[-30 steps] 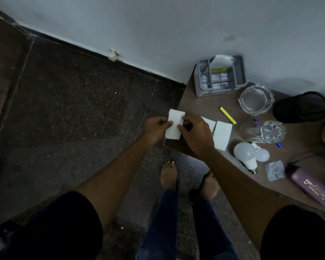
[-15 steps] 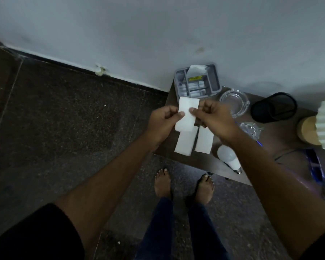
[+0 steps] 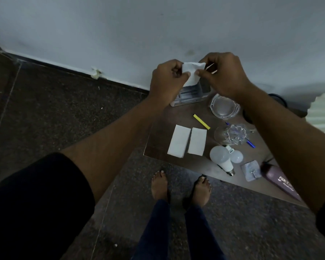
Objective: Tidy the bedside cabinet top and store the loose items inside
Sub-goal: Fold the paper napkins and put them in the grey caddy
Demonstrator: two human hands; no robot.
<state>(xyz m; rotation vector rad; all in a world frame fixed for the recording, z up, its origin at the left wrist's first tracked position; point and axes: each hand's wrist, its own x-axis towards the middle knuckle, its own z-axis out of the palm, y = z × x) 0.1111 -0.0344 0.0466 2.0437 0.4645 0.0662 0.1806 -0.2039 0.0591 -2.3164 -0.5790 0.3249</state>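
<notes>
A white tissue (image 3: 192,73) is pinched between my left hand (image 3: 168,79) and my right hand (image 3: 223,76), held in the air above the back of the brown cabinet top (image 3: 161,132). It is crumpled at the top between my fingers. Two more folded white tissues (image 3: 187,141) lie flat side by side near the cabinet's front left corner. A grey compartment tray (image 3: 191,94) sits at the back, largely hidden behind my hands.
On the cabinet lie a yellow stick (image 3: 201,121), a glass ashtray (image 3: 224,107), crumpled clear plastic with a blue pen (image 3: 233,136), two white bulbs (image 3: 223,158), a small packet (image 3: 250,170) and a purple bottle (image 3: 281,181). A pleated lampshade (image 3: 323,111) stands right. My feet are on the floor below.
Both hands have lifted the tissue up and away from the cabinet's front edge toward the wall, and it is now more crumpled. The view has shifted.
</notes>
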